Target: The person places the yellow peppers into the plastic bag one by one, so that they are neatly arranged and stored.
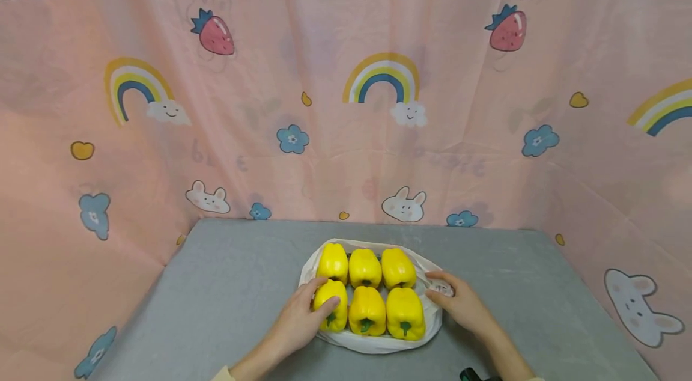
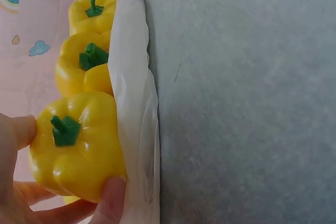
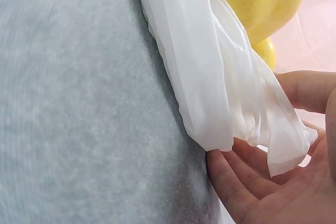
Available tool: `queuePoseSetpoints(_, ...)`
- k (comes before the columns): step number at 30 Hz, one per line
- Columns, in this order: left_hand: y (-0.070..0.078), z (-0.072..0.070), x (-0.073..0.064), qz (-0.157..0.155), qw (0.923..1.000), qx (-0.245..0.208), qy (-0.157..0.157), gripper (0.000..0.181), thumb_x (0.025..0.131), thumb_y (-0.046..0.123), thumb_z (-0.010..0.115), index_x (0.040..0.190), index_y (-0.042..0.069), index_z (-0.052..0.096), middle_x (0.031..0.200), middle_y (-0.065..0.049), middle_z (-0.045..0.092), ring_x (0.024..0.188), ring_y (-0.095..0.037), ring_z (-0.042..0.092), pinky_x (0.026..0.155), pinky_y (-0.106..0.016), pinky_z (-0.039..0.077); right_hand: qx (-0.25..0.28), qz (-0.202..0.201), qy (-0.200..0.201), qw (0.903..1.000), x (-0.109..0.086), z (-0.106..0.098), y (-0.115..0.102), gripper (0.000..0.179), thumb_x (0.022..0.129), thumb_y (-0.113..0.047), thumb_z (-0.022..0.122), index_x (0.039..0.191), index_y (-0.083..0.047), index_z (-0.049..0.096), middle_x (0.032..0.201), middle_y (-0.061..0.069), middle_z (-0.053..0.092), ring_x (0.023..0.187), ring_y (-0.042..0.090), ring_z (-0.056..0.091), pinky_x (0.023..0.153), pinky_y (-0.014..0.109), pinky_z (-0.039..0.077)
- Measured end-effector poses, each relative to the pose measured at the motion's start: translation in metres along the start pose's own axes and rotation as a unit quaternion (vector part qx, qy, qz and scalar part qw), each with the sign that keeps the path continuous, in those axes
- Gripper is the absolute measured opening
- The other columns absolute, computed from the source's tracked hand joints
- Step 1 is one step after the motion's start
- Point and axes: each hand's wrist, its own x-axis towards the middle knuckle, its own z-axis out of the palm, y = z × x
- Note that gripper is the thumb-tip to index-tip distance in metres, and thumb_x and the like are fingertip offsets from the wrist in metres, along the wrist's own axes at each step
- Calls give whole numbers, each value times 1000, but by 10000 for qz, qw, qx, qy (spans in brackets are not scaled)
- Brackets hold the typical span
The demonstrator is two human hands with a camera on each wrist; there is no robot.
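Several yellow bell peppers (image 1: 367,310) with green stems lie in two rows on a white plastic bag (image 1: 373,345). My left hand (image 1: 299,316) grips the front-left bell pepper (image 2: 79,145), with fingers and thumb spread around its sides. In the left wrist view, that pepper sits right beside the bag's rolled edge. My right hand (image 1: 466,307) is at the bag's right end, holding its loose edge between thumb and fingers. The right wrist view shows the fingertips tucked behind the bag's folded plastic (image 3: 210,93).
A grey cloth-covered table (image 1: 243,273) lies under the bag. Behind and at both sides hangs a pink curtain (image 1: 324,176) printed with rainbows, rabbits and flowers. A small black object (image 1: 469,374) shows at the bottom edge, close to the right forearm.
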Motion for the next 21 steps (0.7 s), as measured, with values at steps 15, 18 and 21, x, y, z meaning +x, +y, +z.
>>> queuePoseSetpoints(15, 0, -6, 1, 187, 9998, -37, 105, 57, 100, 52, 59, 136, 7, 58, 115, -8, 61, 96, -21, 59, 78, -44, 53, 80, -88, 20, 9999, -3, -2, -2, 47, 100, -26, 67, 139, -3, 58, 146, 21, 54, 142, 48, 35, 112, 71, 26)
queuePoseSetpoints(18, -1, -8, 1, 294, 9994, 7, 203, 52, 100, 48, 60, 134, 9, 59, 116, -7, 61, 97, -20, 58, 79, -42, 52, 49, -181, 24, 9998, -3, -4, -3, 47, 100, -26, 66, 139, -2, 58, 145, 22, 53, 142, 48, 36, 111, 70, 28)
queuePoseSetpoints(21, -1, -12, 0, 487, 9981, 36, 375, 48, 101, 44, 62, 132, 8, 60, 117, -7, 62, 99, -20, 58, 79, -39, 52, -9, -259, 46, 9997, -3, -6, -3, 47, 101, -26, 65, 140, -1, 57, 146, 23, 53, 141, 49, 38, 111, 69, 30)
